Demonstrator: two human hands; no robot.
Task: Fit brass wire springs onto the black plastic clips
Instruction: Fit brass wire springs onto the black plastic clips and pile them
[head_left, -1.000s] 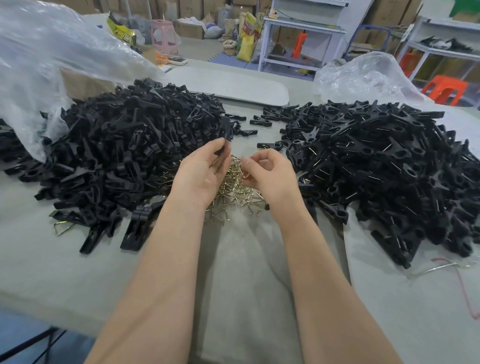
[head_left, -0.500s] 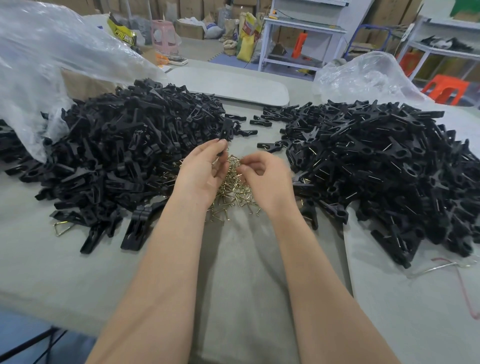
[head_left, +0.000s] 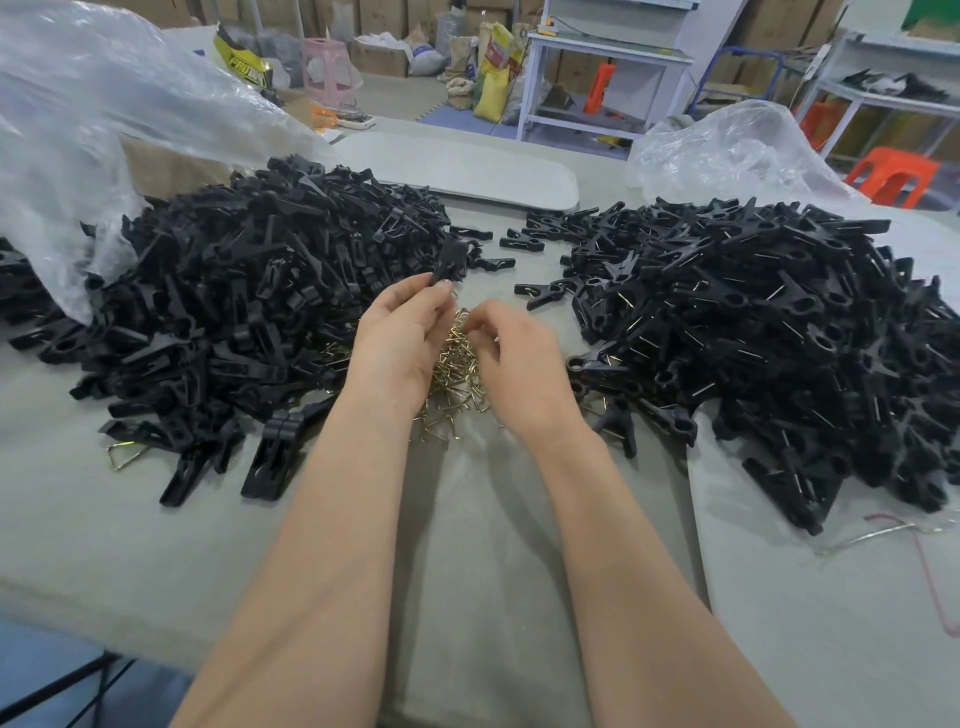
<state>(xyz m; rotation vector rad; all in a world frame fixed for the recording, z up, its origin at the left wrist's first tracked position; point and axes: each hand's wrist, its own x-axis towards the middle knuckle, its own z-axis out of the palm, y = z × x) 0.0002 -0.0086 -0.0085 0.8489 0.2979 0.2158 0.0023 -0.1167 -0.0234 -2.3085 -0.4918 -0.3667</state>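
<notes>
Left hand (head_left: 400, 343): fingers (head_left: 436, 293) pinched one clip (head_left: 451, 262) by its near end, held just above the far side of the springs (head_left: 457, 374). Right hand (head_left: 519, 358): fingers (head_left: 483, 318) curled, thumb and forefinger closed on the top of the springs; whether one spring was lifted free could not be told. Springs lay mid-tabletop (head_left: 493, 545), between the two piles. Left pile (head_left: 249, 291), toward the left edge and spilling from a bag (head_left: 104, 130), showed no wire on the clips: judged unfitted. Right pile (head_left: 753, 322), toward the right edge, showed wire on many clips: judged fitted. Piles looked similar in bulk, so the job was perhaps half done. The held clip had no spring on it.
</notes>
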